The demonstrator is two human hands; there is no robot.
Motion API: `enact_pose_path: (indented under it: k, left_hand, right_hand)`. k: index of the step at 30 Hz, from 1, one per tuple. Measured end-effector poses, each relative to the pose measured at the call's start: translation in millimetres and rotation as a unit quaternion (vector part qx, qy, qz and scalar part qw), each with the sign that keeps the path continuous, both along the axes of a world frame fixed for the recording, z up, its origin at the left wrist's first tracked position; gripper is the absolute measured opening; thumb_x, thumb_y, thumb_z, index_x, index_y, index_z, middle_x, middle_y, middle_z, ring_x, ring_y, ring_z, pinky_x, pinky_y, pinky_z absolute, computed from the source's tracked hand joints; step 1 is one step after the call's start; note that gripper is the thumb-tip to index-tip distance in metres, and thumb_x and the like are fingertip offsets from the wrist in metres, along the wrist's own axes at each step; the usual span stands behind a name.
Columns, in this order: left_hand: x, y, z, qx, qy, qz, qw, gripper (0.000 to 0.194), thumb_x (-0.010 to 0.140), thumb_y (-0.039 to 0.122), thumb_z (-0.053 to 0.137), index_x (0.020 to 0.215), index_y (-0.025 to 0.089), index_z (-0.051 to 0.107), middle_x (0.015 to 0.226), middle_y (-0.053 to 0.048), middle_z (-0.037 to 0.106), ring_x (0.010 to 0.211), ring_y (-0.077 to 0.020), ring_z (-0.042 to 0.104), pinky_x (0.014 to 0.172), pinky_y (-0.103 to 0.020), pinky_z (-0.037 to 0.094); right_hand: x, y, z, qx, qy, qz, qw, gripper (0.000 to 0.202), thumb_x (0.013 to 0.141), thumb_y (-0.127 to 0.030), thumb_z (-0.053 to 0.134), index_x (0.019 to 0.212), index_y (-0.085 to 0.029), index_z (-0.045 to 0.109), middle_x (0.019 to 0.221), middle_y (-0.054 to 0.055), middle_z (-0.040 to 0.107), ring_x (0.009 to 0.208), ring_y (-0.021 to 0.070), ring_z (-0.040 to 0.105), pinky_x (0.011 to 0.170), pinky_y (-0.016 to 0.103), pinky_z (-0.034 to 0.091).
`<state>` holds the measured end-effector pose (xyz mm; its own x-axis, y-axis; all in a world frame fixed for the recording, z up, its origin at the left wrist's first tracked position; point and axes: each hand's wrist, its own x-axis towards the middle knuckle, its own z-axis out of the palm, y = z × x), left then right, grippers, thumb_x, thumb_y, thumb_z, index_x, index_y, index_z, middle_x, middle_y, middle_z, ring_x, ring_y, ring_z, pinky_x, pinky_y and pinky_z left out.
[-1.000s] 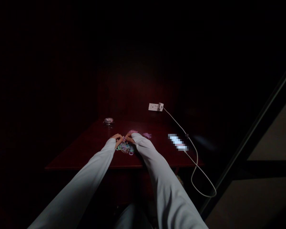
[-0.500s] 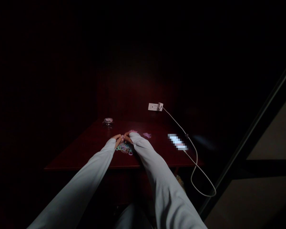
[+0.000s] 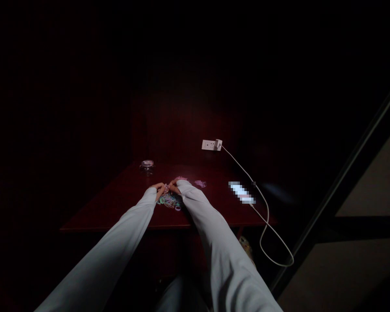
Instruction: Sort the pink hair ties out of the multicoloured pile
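Note:
Over the table's middle my left hand [image 3: 159, 189] and my right hand [image 3: 174, 186] are close together, fingertips almost meeting. The fingers of both are closed in a pinch. Something small and pinkish shows between them, too tiny and dim to name. Just below the hands lies a mixed pile of small elastic hair bands [image 3: 169, 202] in green, white and purple. A pink pile [image 3: 182, 178] lies beyond my right hand, partly hidden by its sleeve. To the right is a small purple pile [image 3: 200, 183].
A clear lidded jar [image 3: 147, 167] stands at the back left of the dark red table [image 3: 117, 212]. On the right a phone [image 3: 242, 193], blurred out, lies with a white cable [image 3: 268, 212] running to a charger in the wall socket [image 3: 209, 145]. The cable loops past the table edge.
The fingers of my left hand have shifted slightly, and a bit of pink now shows between the hands. The piles, jar and phone lie as before.

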<state>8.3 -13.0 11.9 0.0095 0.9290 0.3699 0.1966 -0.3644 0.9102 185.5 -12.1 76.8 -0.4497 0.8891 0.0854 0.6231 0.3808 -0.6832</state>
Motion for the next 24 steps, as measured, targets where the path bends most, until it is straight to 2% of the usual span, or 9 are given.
enact_pose_path:
  k: [4,9,14,18,24]
  left_hand:
    - [-1.1,1.4,-1.2,0.007,0.014,0.012,1.0,0.05,0.064,0.069,0.074,0.058,0.022,0.062,0.055,-0.001,0.062,0.057,-0.0156,0.054,0.053,-0.026,0.042]
    - [-1.8,5.3,-3.5,-0.016,-0.021,-0.014,1.0,0.053,0.064,0.071,0.081,0.062,0.021,0.065,0.061,-0.003,0.069,0.064,-0.0193,0.066,0.061,-0.029,0.055]
    - [0.6,6.9,-4.2,-0.037,-0.035,-0.018,0.999,0.055,0.059,0.073,0.084,0.063,0.021,0.064,0.062,-0.004,0.07,0.064,-0.0201,0.068,0.064,-0.031,0.058]
    - [3.4,7.1,-5.2,-0.05,-0.049,-0.004,0.998,0.059,0.059,0.078,0.081,0.064,0.022,0.061,0.059,-0.002,0.064,0.062,-0.0189,0.066,0.063,-0.032,0.058]
    - [3.8,7.4,-4.8,-0.04,-0.049,-0.006,0.998,0.054,0.059,0.073,0.081,0.059,0.022,0.061,0.058,-0.003,0.066,0.059,-0.0171,0.063,0.062,-0.03,0.057]
  right_hand:
    - [1.3,3.1,-2.6,0.009,0.004,-0.006,1.0,0.023,0.098,-0.046,0.076,0.095,-0.023,0.079,0.068,-0.002,0.062,0.067,0.0143,0.054,0.061,0.025,0.039]
    - [1.8,5.3,-1.9,0.0,0.007,0.003,1.0,0.022,0.098,-0.042,0.076,0.091,-0.022,0.077,0.068,-0.003,0.061,0.066,0.013,0.052,0.062,0.024,0.04]
    - [3.3,4.3,-1.4,-0.006,0.024,0.009,1.0,0.015,0.096,-0.036,0.076,0.093,-0.021,0.078,0.073,-0.003,0.062,0.068,0.0126,0.051,0.063,0.023,0.039]
    - [3.2,3.8,-2.3,0.017,0.024,0.015,0.999,0.015,0.097,-0.034,0.075,0.093,-0.021,0.079,0.073,-0.003,0.061,0.069,0.013,0.05,0.063,0.023,0.037]
    - [-2.7,1.6,-2.6,0.072,-0.015,0.006,0.997,0.015,0.099,-0.032,0.072,0.091,-0.02,0.076,0.069,-0.003,0.059,0.067,0.0133,0.049,0.063,0.024,0.036]
